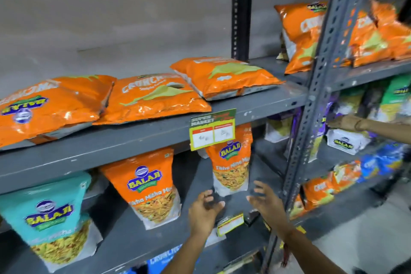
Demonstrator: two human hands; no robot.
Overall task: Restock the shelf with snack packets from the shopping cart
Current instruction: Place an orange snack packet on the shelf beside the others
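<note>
Left hand [205, 209] and right hand [265, 201] reach toward an orange packet [231, 162], fingers spread wide, empty. Grey metal shelf [133, 138], front edge.

In the lower middle of the frame, both empty hands, left hand [205, 209] and right hand [265, 201], reach toward a bare stretch of the middle shelf [233, 204] beside the grey upright post [298, 153]. An orange standing pouch [231, 162] and a hanging price tag [212, 128] crowd that gap from above. On the top shelf [133, 140], three flat orange packets [142, 95] fill the left, with open room above them.
</note>
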